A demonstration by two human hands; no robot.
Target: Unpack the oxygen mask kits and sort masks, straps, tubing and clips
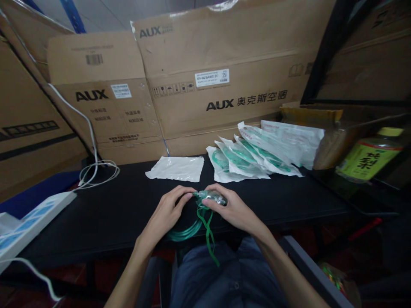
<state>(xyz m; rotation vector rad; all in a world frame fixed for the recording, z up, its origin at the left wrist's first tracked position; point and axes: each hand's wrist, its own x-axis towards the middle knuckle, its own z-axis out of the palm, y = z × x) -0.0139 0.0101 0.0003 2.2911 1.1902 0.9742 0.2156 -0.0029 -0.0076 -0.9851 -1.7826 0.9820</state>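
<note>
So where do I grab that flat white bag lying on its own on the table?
Probably pinch the white bag by its near edge, coming from your side of the black table. It lies flat and thin, so there is nothing to wrap fingers around, and nothing blocks that edge.

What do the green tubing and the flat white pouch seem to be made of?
The green tubing looks like soft, translucent plastic: it coils and droops from the clear piece held by the left hand and right hand. The white pouch seems thin plastic film or coated paper, slightly glossy and wrinkled.
</note>
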